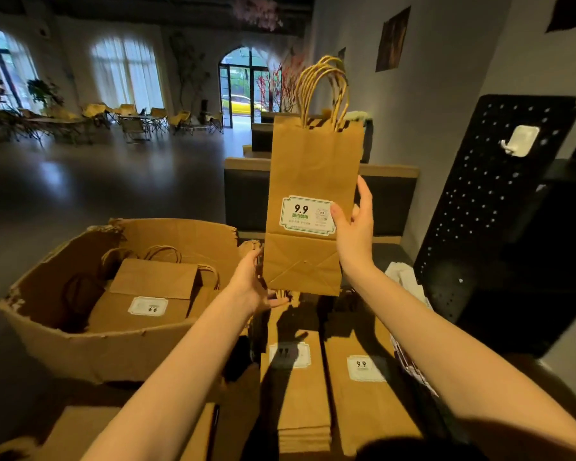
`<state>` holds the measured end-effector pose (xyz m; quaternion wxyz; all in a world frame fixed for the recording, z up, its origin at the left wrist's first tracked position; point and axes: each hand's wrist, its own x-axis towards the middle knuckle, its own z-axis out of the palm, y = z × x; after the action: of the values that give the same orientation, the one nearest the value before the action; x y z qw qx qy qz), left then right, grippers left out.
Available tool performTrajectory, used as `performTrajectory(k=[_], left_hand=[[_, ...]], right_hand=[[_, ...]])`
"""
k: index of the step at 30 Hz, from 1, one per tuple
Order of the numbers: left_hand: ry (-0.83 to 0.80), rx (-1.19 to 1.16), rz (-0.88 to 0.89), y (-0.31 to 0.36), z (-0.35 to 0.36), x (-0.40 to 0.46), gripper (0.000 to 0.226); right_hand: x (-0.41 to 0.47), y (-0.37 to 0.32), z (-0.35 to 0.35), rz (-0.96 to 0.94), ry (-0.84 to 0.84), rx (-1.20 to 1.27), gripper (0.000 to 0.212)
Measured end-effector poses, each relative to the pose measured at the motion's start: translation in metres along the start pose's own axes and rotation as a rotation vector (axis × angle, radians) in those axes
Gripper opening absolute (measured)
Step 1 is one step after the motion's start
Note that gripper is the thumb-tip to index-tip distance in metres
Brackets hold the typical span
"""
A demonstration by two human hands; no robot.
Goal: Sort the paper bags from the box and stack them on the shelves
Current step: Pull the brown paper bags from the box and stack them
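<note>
1. The person holds a flat bundle of bags point(308, 181) upright in the air, handles up, above two stacks point(326, 394) of the same narrow bags and to the right of the torn box point(90, 347).
2. The right hand point(354, 227) grips the bundle's right edge, thumb across the label and fingers behind.
3. The left hand point(253, 284) cups the lower left corner; whether it pinches or only props is hard to tell.
4. The step looks like sorting by size: wider bags point(147, 294) lie in the box, narrow ones go on the stacks.
5. Next, the bundle likely needs laying flat, label up, squared on one stack. No shelf is clearly visible, so shelving seems to come later.
</note>
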<state>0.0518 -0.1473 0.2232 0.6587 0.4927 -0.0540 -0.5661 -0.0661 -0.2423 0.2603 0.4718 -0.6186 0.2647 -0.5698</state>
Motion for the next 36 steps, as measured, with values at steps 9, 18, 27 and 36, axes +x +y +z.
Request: performTrajectory(k=[9, 18, 27, 36], left_hand=[[0.021, -0.375, -0.081, -0.062, 0.070, -0.030, 0.013], [-0.040, 0.271, 0.183, -0.095, 0.080, -0.017, 0.042], [0.077, 1.111, 0.422, -0.152, 0.057, 0.016, 0.039], [0.188, 1.415, 0.234, -0.224, 0.040, 0.051, 0.044]], right_hand=[[-0.009, -0.007, -0.071, -0.023, -0.046, -0.046, 0.054], [-0.011, 0.009, -0.132, 0.090, -0.121, -0.110, 0.069], [-0.047, 0.087, -0.167, 0.344, -0.119, -0.274, 0.065], [-0.080, 0.168, -0.189, 0.529, -0.160, -0.569, 0.066]])
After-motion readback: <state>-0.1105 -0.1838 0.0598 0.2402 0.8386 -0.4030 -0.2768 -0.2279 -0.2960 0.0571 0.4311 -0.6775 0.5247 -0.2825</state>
